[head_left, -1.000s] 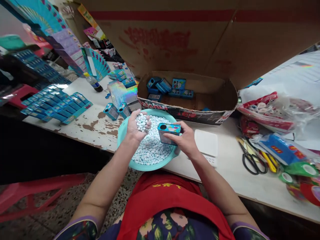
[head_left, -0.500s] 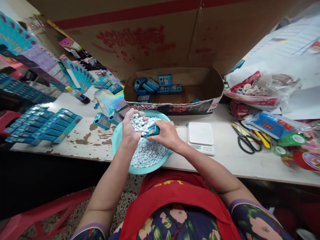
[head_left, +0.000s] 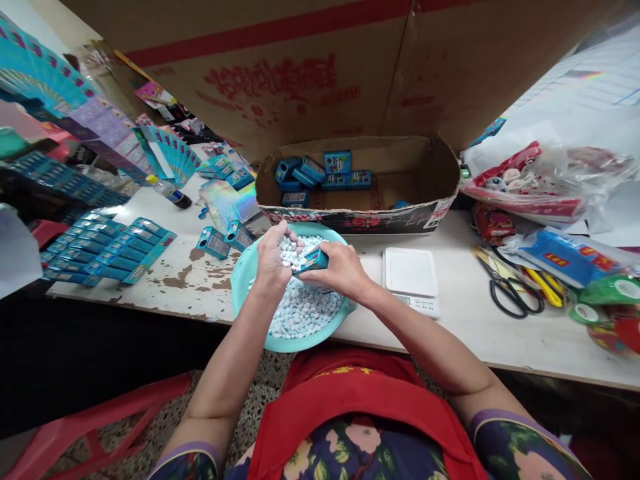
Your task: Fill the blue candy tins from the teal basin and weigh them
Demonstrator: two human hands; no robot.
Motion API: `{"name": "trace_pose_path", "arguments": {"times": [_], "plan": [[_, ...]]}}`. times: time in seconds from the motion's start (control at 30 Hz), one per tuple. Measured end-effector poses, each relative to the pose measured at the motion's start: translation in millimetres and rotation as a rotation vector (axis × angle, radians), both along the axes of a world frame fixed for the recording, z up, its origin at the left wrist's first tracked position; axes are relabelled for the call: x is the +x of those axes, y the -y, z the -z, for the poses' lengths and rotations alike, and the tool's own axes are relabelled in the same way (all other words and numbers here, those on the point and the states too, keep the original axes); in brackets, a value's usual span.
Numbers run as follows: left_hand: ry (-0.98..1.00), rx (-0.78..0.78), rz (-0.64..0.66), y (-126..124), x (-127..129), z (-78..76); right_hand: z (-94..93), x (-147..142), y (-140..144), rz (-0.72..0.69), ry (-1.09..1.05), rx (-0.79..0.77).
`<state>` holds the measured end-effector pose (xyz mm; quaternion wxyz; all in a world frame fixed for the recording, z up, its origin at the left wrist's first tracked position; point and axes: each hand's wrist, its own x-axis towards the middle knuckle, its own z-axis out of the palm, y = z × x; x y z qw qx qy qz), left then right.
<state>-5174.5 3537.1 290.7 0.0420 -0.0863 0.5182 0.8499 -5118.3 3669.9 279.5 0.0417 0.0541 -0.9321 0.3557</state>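
My left hand [head_left: 270,261] is cupped around a heap of small white candies [head_left: 289,248], its fingers curled up over them. My right hand [head_left: 346,268] grips a small blue candy box [head_left: 316,259], tilted with one end against the heap in my left palm. Both hands are above a turquoise basin [head_left: 295,345], which holds many loose pale candies [head_left: 306,312]. Two more blue boxes [head_left: 214,243] stand on the table just left of the basin. The opening of the held box is hidden by the candies and my fingers.
Behind the basin, an open cardboard carton [head_left: 400,217] holds several blue boxes [head_left: 338,162]. A white digital scale [head_left: 410,272] lies to the right, then black-handled scissors [head_left: 515,299] and tape rolls [head_left: 585,313]. Cards of packed boxes [head_left: 110,250] and a small bottle [head_left: 170,193] are at left.
The fingers of my left hand have curled further over the candies. My right hand still holds the box against them. The whole view has shifted slightly, and something white shows at the left edge.
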Motion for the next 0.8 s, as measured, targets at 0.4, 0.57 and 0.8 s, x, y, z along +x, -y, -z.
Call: {"name": "trace_pose_path", "arguments": {"times": [0.4,0.57,0.8], "plan": [[-0.096,-0.033,-0.002,-2,6,-7.9,-6.2,2,0,-0.045,-0.021,-0.031],[-0.094,-0.07,-0.002,-6,8,-8.5,-4.9,3,-2,-0.048,-0.018,-0.015],[0.016,-0.016,-0.024,-6,-2,-6.6,-11.0,0,-1,-0.102,0.007,0.05]]}}
